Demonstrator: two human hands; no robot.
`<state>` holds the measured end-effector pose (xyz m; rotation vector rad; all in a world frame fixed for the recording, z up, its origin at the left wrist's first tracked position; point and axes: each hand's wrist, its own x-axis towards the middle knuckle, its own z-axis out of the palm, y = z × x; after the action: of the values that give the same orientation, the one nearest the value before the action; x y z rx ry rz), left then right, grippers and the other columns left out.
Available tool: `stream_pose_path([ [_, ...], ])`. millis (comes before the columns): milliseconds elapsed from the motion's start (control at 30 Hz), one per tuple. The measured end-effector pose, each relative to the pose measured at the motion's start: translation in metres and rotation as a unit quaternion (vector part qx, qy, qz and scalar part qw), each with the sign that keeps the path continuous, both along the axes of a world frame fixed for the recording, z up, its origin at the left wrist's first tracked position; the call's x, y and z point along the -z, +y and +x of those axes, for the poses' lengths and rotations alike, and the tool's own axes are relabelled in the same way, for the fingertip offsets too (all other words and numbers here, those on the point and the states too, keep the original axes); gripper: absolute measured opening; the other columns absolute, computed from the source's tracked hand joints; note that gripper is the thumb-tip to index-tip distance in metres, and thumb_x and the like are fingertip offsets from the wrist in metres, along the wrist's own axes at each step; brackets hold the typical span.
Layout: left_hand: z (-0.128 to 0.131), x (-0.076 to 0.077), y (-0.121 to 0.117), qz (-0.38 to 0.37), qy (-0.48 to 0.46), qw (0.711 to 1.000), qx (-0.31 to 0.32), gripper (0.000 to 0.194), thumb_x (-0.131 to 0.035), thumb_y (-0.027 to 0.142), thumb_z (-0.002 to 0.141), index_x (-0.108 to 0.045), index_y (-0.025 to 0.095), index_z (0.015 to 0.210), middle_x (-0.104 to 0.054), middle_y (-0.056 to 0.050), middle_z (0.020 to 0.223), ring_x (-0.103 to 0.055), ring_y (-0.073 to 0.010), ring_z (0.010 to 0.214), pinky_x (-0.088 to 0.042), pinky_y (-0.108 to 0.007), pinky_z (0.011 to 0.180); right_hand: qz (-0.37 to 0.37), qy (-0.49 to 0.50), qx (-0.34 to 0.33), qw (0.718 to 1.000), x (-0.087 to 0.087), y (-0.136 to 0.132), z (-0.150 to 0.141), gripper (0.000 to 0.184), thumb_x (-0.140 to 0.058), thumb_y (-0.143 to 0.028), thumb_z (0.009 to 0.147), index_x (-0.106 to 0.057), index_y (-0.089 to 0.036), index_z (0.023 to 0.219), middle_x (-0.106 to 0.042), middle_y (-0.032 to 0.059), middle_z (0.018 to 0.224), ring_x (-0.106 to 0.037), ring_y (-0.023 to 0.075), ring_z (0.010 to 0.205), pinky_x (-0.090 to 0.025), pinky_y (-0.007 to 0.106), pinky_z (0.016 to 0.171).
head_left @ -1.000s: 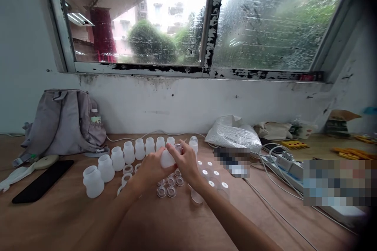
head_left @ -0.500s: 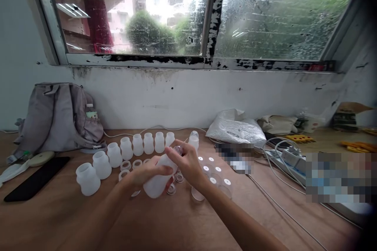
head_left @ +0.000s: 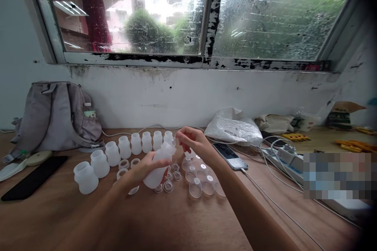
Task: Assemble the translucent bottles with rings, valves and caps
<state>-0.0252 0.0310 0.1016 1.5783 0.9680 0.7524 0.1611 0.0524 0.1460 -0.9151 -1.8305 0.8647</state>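
A frosted white baby bottle (head_left: 154, 177) is tilted up to the right in my left hand (head_left: 150, 166), whose fingers wrap round its body. At its top is a clear collar (head_left: 169, 148). My right hand (head_left: 194, 141) pinches the tip of a clear nipple at the bottle's mouth; the fingertips partly cover it. Below the bottle lie several clear nipples (head_left: 168, 186), and left of it, several clear rings (head_left: 122, 172). Several dome-shaped clear caps (head_left: 195, 189) stand under my right wrist. A curved row of open frosted bottles (head_left: 100, 163) runs along the left and back.
A phone (head_left: 231, 156) with a charging cable lies to the right, near a power strip (head_left: 282, 166). Behind are a silver bag (head_left: 235, 127) and the wall under the window. A grey backpack (head_left: 55, 117) and a black flat case (head_left: 35, 178) lie at left.
My right hand has shifted from gripping over the bottle's top to a pinch at its upper right, uncovering the collar. My left hand still holds the bottle, now tilted more upright.
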Motion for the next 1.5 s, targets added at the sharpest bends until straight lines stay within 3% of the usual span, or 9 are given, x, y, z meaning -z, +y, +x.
stream_pose_path([
  [200, 0.002, -0.004, 0.003, 0.012, -0.008, 0.999, 0.039, 0.026, -0.058, 0.04, 0.069, -0.051, 0.015, 0.073, -0.052, 0.002, 0.063, -0.047, -0.0078, 0.049, -0.037, -0.02, 0.046, -0.018, 0.006, 0.002, 1.0, 0.004, 0.002, -0.002, 0.031, -0.053, -0.046, 0.073, -0.052, -0.015, 0.069, -0.045, -0.0052, 0.051, -0.041, 0.0049, 0.041, -0.032, 0.016, 0.037],
  [433, -0.012, -0.017, 0.001, -0.021, 0.054, 0.996, 0.065, 0.028, -0.055, 0.043, 0.069, -0.055, 0.021, 0.087, -0.057, 0.001, 0.07, -0.054, -0.0137, 0.059, -0.041, -0.023, 0.051, -0.006, 0.055, -0.039, 0.998, 0.007, 0.008, 0.004, 0.022, -0.055, -0.037, 0.074, -0.054, -0.016, 0.076, -0.052, -0.002, 0.061, -0.05, 0.0084, 0.054, -0.043, 0.021, 0.047],
  [533, -0.02, -0.016, 0.006, 0.009, 0.047, 0.999, 0.01, 0.04, -0.056, 0.04, 0.068, -0.048, 0.025, 0.105, -0.059, -0.001, 0.087, -0.057, -0.0165, 0.077, -0.045, -0.024, 0.063, 0.007, 0.037, -0.015, 0.999, 0.003, 0.006, 0.007, 0.019, -0.055, -0.034, 0.073, -0.056, -0.015, 0.076, -0.056, 0.0001, 0.066, -0.053, 0.0103, 0.059, -0.045, 0.023, 0.051],
  [667, -0.033, -0.012, 0.02, 0.018, 0.022, 0.994, -0.104, 0.041, -0.046, 0.036, 0.074, -0.039, 0.023, 0.112, -0.053, -0.003, 0.104, -0.054, -0.0167, 0.091, -0.046, -0.026, 0.071, 0.004, -0.128, -0.001, 0.992, 0.003, -0.002, 0.008, 0.009, -0.057, -0.024, 0.07, -0.06, -0.016, 0.068, -0.06, 0.0004, 0.062, -0.054, 0.0107, 0.053, -0.043, 0.023, 0.048],
  [933, -0.037, -0.015, 0.032, 0.1, -0.055, 0.968, -0.223, 0.057, -0.06, 0.041, 0.067, -0.034, 0.019, 0.113, -0.053, -0.008, 0.109, -0.053, -0.0198, 0.099, -0.046, -0.03, 0.078, -0.003, -0.376, -0.108, 0.92, 0.047, -0.019, -0.032, 0.024, -0.057, 0.003, 0.045, -0.051, -0.018, 0.037, -0.047, -0.0071, 0.039, -0.036, 0.005, 0.036, -0.025, 0.017, 0.036],
  [1167, -0.033, -0.007, 0.034, 0.227, 0.106, 0.929, -0.271, 0.073, -0.067, 0.042, 0.058, -0.032, 0.018, 0.117, -0.056, -0.01, 0.103, -0.053, -0.0239, 0.097, -0.044, -0.037, 0.08, -0.014, -0.442, -0.116, 0.889, 0.044, -0.025, -0.036, 0.023, -0.064, -0.002, 0.044, -0.049, -0.018, 0.037, -0.039, -0.0068, 0.039, -0.032, 0.0055, 0.036, -0.023, 0.018, 0.037],
  [1300, -0.027, -0.013, 0.023, 0.212, 0.141, 0.942, -0.22, 0.068, -0.064, 0.043, 0.06, -0.033, 0.021, 0.116, -0.056, -0.008, 0.1, -0.057, -0.0226, 0.09, -0.048, -0.036, 0.073, 0.022, -0.309, -0.037, 0.95, 0.026, -0.022, -0.021, 0.006, -0.061, -0.019, 0.063, -0.059, -0.021, 0.068, -0.054, -0.0028, 0.059, -0.046, 0.0092, 0.048, -0.03, 0.018, 0.041],
  [1367, -0.023, -0.015, 0.017, 0.185, 0.126, 0.959, -0.173, 0.066, -0.064, 0.042, 0.061, -0.032, 0.022, 0.115, -0.057, -0.007, 0.099, -0.059, -0.0216, 0.085, -0.049, -0.035, 0.07, 0.037, -0.207, 0.031, 0.977, 0.019, -0.019, -0.017, 0.016, -0.053, -0.025, 0.072, -0.055, -0.023, 0.088, -0.057, -0.0017, 0.068, -0.049, 0.0097, 0.051, -0.034, 0.019, 0.044],
  [1500, -0.014, -0.013, 0.012, 0.158, 0.107, 0.976, -0.104, 0.065, -0.066, 0.039, 0.06, -0.033, 0.022, 0.113, -0.06, -0.007, 0.097, -0.06, -0.023, 0.082, -0.049, -0.035, 0.066, 0.046, -0.132, 0.068, 0.988, 0.012, -0.011, -0.015, 0.022, -0.05, -0.027, 0.076, -0.048, -0.023, 0.097, -0.055, -0.0033, 0.066, -0.048, 0.0081, 0.045, -0.035, 0.019, 0.043],
])
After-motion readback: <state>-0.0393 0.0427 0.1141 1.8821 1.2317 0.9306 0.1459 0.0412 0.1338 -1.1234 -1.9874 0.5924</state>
